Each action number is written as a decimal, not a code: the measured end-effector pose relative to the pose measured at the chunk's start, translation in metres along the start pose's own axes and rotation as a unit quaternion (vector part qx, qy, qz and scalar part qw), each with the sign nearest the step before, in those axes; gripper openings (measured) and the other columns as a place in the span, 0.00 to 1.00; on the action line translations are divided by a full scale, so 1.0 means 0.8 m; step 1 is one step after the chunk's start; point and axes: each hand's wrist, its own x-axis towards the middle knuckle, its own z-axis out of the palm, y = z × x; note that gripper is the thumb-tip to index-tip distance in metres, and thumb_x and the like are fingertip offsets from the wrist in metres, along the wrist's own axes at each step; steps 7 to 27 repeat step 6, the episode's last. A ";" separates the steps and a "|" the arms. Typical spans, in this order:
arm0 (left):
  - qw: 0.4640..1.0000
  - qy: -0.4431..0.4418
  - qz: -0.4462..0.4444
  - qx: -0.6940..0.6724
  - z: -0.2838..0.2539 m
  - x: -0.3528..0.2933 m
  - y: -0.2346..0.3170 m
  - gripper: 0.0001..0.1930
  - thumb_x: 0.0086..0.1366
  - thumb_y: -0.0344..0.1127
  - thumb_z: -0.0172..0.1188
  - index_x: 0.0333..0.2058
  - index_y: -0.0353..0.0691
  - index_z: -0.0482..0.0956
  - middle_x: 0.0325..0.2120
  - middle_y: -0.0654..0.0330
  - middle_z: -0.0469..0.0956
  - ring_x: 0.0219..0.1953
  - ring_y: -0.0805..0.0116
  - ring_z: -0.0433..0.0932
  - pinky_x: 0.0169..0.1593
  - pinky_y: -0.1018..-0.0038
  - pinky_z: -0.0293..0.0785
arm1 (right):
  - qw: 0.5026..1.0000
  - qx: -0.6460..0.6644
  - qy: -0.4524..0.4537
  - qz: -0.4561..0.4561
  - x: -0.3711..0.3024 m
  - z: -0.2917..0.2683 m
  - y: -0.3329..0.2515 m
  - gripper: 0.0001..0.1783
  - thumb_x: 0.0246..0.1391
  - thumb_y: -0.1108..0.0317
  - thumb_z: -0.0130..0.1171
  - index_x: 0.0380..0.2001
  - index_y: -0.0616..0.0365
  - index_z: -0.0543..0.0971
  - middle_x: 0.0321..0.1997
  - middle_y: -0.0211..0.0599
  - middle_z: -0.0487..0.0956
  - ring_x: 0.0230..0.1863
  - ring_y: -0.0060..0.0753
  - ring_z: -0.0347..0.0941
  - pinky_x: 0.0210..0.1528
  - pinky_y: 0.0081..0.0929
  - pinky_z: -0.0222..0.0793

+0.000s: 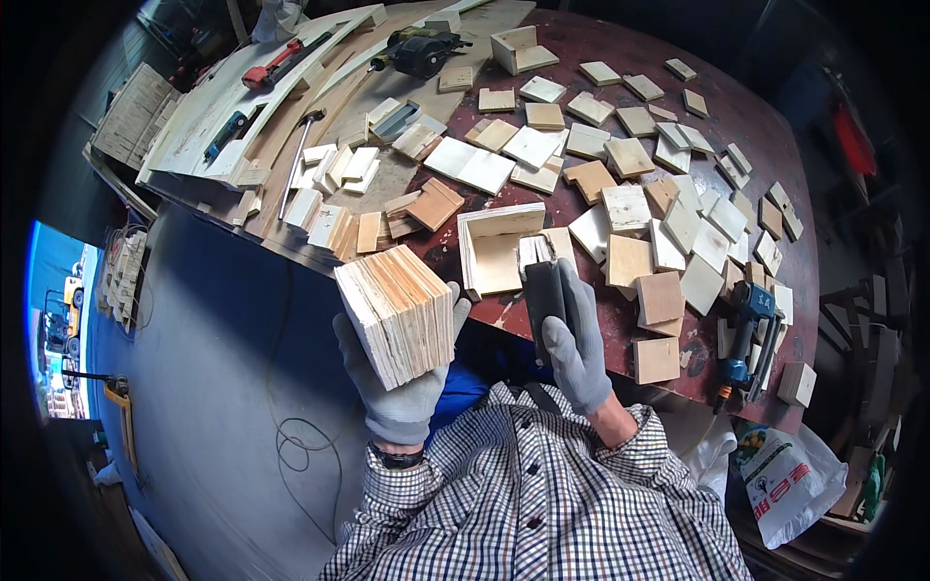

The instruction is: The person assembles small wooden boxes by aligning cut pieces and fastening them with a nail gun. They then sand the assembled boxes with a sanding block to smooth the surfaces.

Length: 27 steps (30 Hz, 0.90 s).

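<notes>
My left hand (399,411), in a grey glove, is closed under and around a thick stack of square plywood pieces (392,315), held off the table's near edge with its layered edges facing up. My right hand (579,360), gloved too, is wrapped around a long black block-shaped object (545,298); its exact kind I cannot make out. A pale, rough wood end (535,252) shows at the far end of the black object. Just beyond my hands, an open corner piece of joined boards (499,225) rests on the dark red table (504,308).
Many small plywood pieces (630,263) lie scattered over the table. A blue nail gun (746,329) rests at the right edge. Farther left are a hammer (298,160), a red tool (271,70) and a dark power tool (421,53). A plastic bag (790,479) hangs below right.
</notes>
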 end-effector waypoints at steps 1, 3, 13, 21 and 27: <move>0.999 0.004 0.026 0.046 0.004 0.006 -0.007 0.44 0.75 0.65 0.53 0.76 0.40 0.57 0.74 0.37 0.58 0.77 0.37 0.57 0.77 0.44 0.59 | 0.989 0.141 -0.015 0.031 0.003 0.013 -0.025 0.40 0.74 0.55 0.51 0.78 0.69 0.54 0.76 0.53 0.62 0.75 0.45 0.60 0.77 0.41 0.54; 0.995 0.020 0.065 0.073 0.018 0.011 -0.016 0.45 0.74 0.67 0.52 0.77 0.42 0.53 0.74 0.39 0.58 0.76 0.40 0.58 0.77 0.44 0.60 | 0.939 0.331 -0.040 0.089 0.011 0.041 -0.074 0.43 0.75 0.54 0.49 0.80 0.68 0.49 0.80 0.50 0.58 0.80 0.40 0.54 0.80 0.38 0.47; 0.980 0.079 0.128 0.132 0.032 0.013 -0.024 0.49 0.72 0.70 0.53 0.79 0.45 0.48 0.75 0.41 0.57 0.76 0.43 0.61 0.76 0.45 0.61 | 0.936 0.320 -0.103 0.101 0.011 0.047 -0.084 0.46 0.75 0.48 0.49 0.81 0.68 0.46 0.83 0.48 0.53 0.84 0.40 0.45 0.83 0.38 0.38; 0.980 0.079 0.128 0.132 0.032 0.013 -0.024 0.49 0.72 0.70 0.53 0.79 0.45 0.48 0.75 0.41 0.57 0.76 0.43 0.61 0.76 0.45 0.61 | 0.936 0.320 -0.103 0.101 0.011 0.047 -0.084 0.46 0.75 0.48 0.49 0.81 0.68 0.46 0.83 0.48 0.53 0.84 0.40 0.45 0.83 0.38 0.38; 0.980 0.079 0.128 0.132 0.032 0.013 -0.024 0.49 0.72 0.70 0.53 0.79 0.45 0.48 0.75 0.41 0.57 0.76 0.43 0.61 0.76 0.45 0.61 | 0.936 0.320 -0.103 0.101 0.011 0.047 -0.084 0.46 0.75 0.48 0.49 0.81 0.68 0.46 0.83 0.48 0.53 0.84 0.40 0.45 0.83 0.38 0.38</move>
